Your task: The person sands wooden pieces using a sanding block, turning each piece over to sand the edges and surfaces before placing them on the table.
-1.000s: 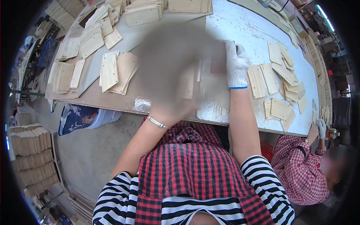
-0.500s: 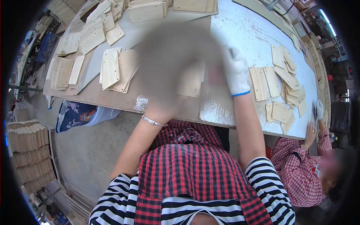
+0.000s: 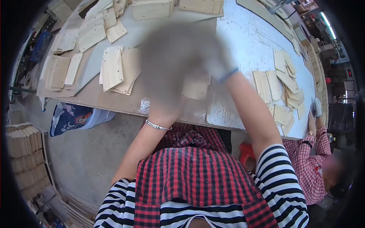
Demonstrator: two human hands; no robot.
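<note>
A grey blur over the middle of the table hides most of my left hand (image 3: 166, 108); only the wrist with a silver bangle shows clearly. My right hand (image 3: 219, 65), in a white glove with a blue cuff, reaches into the right side of that blur. Its fingers are hidden, so what either hand holds does not show. Just below the blur, part of a pale wooden board (image 3: 195, 90) lies on the table between my wrists. Left of my left hand is a small pile of wooden boards (image 3: 113, 70) with holes at their corners.
More boards lie in stacks on the table (image 3: 95, 98) at the far left (image 3: 57, 72), the back (image 3: 152, 10) and the right (image 3: 262, 86). A co-worker's arms (image 3: 317, 131) rest at the right edge. A red stool (image 3: 247, 154) stands below the table. Floral cloth (image 3: 72, 117) hangs left.
My right gloved hand has moved left and inward, from beside the blur into it. The view has shifted slightly, and the red stool shows more. My left wrist is nearly where it was.
</note>
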